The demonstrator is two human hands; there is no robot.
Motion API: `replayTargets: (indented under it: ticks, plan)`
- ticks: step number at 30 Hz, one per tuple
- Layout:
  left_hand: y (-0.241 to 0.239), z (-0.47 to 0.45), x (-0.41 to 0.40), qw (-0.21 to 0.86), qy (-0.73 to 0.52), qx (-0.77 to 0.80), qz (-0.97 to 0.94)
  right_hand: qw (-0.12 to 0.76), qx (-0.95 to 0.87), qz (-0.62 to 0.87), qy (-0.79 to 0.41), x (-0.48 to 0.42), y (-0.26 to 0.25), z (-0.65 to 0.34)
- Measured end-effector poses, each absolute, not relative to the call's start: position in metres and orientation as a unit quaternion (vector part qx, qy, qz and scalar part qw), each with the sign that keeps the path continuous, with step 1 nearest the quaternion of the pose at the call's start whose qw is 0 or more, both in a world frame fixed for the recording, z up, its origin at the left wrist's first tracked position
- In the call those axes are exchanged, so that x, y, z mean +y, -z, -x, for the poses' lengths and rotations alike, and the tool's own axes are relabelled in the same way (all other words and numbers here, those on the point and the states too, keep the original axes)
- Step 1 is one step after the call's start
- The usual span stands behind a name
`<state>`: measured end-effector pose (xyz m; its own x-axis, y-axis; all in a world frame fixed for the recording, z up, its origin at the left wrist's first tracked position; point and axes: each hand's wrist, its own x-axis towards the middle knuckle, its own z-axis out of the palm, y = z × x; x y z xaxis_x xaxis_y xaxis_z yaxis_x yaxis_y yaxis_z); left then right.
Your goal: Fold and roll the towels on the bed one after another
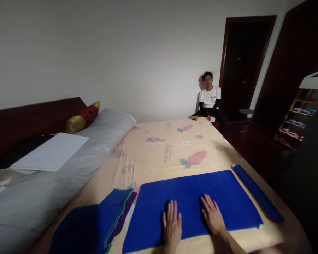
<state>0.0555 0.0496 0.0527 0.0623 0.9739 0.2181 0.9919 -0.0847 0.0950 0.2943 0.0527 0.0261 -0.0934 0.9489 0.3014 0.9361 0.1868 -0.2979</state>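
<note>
A blue towel is spread out in a rectangle on the bed, with a small white tag at its near right corner. My left hand rests palm down near its front edge, fingers stretched forward. To the right, my right hand also lies flat on the cloth with its fingers spread. Neither hand grips anything. Beyond the towel's right side lies a rolled blue towel. On the left is a pile of folded blue cloths with green edging, and a purple cloth shows at its side.
The bed has a cream sheet with carrot prints. A grey quilt, a white board and a red-gold cushion lie left. A person sits beyond the far edge. A stool and shoe rack stand right.
</note>
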Motion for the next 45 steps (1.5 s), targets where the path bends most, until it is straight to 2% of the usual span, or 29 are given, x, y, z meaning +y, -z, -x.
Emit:
replayTargets:
  ticks: [3, 5, 10, 12, 16, 22, 26, 29, 32, 37, 41, 45]
  plan:
    - [-0.042, -0.096, 0.047, -0.018, 0.119, -0.613, 0.781, 0.216, -0.775, 0.592, -0.042, 0.050, -0.026, -0.266]
    - [-0.040, -0.087, 0.044, -0.031, 0.110, -0.605, 0.788, 0.196, -0.766, 0.610, -0.050, 0.047, -0.023, -0.284]
    - [-0.048, 0.029, 0.037, 0.010, 0.041, -0.733, 0.679, 0.158, -0.636, 0.755, -0.003, 0.020, -0.009, -0.416]
    - [-0.051, 0.079, 0.031, 0.048, 0.014, -0.784, 0.619, 0.153, -0.620, 0.770, 0.008, 0.003, 0.001, -0.466]
    - [-0.053, 0.123, 0.020, 0.106, 0.018, -0.788, 0.607, 0.153, -0.584, 0.797, 0.015, -0.017, 0.017, -0.507]
    - [-0.055, 0.071, 0.033, 0.128, 0.082, -0.755, 0.638, 0.181, -0.622, 0.761, 0.043, -0.002, -0.005, -0.447]
    - [-0.060, 0.003, 0.050, 0.059, 0.109, -0.670, 0.732, 0.186, -0.740, 0.647, -0.012, 0.012, -0.028, -0.357]
    - [-0.067, -0.045, 0.062, -0.013, 0.107, -0.606, 0.788, 0.220, -0.786, 0.578, -0.005, 0.012, -0.034, -0.294]
    - [-0.072, -0.079, 0.074, -0.071, 0.092, -0.551, 0.827, 0.245, -0.824, 0.510, 0.035, 0.001, -0.032, -0.259]
    - [-0.074, -0.105, 0.106, -0.124, 0.044, -0.490, 0.862, 0.311, -0.843, 0.412, 0.150, -0.014, -0.015, -0.255]
    - [-0.081, -0.117, 0.142, -0.130, 0.015, -0.515, 0.847, 0.364, -0.813, 0.420, 0.175, -0.014, 0.004, -0.254]
    - [-0.091, -0.123, 0.183, -0.110, 0.035, -0.566, 0.816, 0.393, -0.733, 0.536, 0.144, -0.017, 0.014, -0.239]
